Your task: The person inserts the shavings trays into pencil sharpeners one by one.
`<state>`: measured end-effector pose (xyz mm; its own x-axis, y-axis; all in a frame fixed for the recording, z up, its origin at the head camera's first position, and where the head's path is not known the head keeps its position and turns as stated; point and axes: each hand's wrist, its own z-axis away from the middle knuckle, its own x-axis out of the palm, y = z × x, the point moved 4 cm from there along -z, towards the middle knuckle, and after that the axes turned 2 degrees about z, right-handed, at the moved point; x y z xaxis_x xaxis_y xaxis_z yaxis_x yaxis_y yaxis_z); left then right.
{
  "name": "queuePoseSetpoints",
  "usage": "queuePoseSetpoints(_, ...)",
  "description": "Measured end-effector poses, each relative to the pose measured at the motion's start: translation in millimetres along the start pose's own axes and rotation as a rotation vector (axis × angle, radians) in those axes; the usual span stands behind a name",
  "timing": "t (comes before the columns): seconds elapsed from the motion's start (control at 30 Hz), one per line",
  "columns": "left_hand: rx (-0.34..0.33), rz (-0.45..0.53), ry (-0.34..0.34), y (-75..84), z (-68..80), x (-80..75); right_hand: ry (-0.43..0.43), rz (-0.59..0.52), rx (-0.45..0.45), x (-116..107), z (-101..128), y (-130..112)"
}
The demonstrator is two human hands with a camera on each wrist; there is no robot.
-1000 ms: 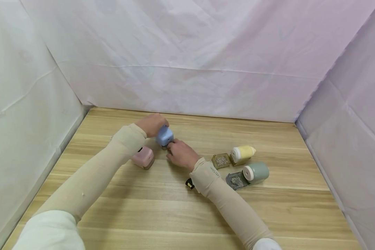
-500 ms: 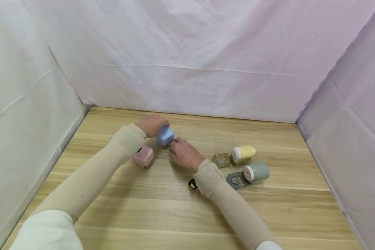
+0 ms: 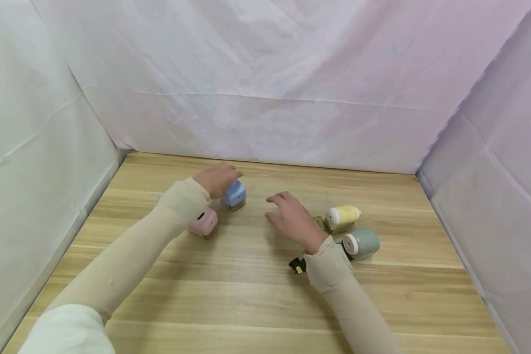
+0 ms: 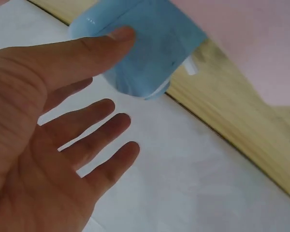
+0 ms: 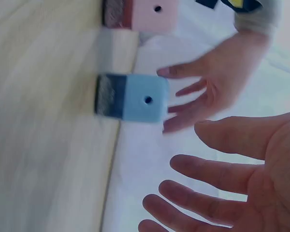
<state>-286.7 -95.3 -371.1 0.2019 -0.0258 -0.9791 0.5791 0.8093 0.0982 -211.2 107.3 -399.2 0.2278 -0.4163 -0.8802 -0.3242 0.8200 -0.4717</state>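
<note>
The blue box [image 3: 236, 193] is right by my left hand [image 3: 217, 180] and farther from my right hand [image 3: 294, 221], which has moved away, fingers spread on both.

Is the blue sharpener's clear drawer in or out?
In: the head view shows the drawer beneath the blue body, not jutting forward.

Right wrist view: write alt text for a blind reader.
A blue sharpener with a hole and darker base, seen sideways, sits on a wooden table, the open left hand close to its top. The empty right hand is spread at lower right; a pink sharpener is cut off by the top edge.
</note>
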Motion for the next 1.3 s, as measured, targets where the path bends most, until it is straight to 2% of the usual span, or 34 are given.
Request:
queuePoseSetpoints(0.13,0.031,-0.038,0.076,12.3,3.7,-8.1,0.056,0.005,-0.005,-21.2,18.1,17.2)
queuePoseSetpoints(0.47,0.074,-0.115,0.146,55.8,12.5,-20.2,0.138,0.065,0.055,-77.1,70.0,63.3)
queuePoseSetpoints(0.6,0.106,-0.165,0.232,75.7,15.9,-19.7,0.144,0.103,0.075,-90.8,89.0,79.7)
queuePoseSetpoints(0.7,0.105,-0.184,0.29,90.1,16.5,-16.9,0.139,0.132,0.081,-97.0,100.0,89.1)
queuePoseSetpoints(0.8,0.086,-0.131,0.321,104.3,13.7,-9.4,0.134,0.161,0.077,-101.9,108.5,98.1)
queuePoseSetpoints(1.03,0.08,0.164,0.369,140.4,10.1,19.6,0.058,0.199,0.11,-107.5,120.0,116.4)
queuePoseSetpoints(1.2,0.103,0.181,0.396,166.7,9.3,42.0,0.001,0.235,0.124,-104.5,125.9,122.8)
queuePoseSetpoints(1.3,0.113,0.172,0.376,182.3,7.6,55.2,-0.016,0.243,0.113,-101.5,128.9,125.8)
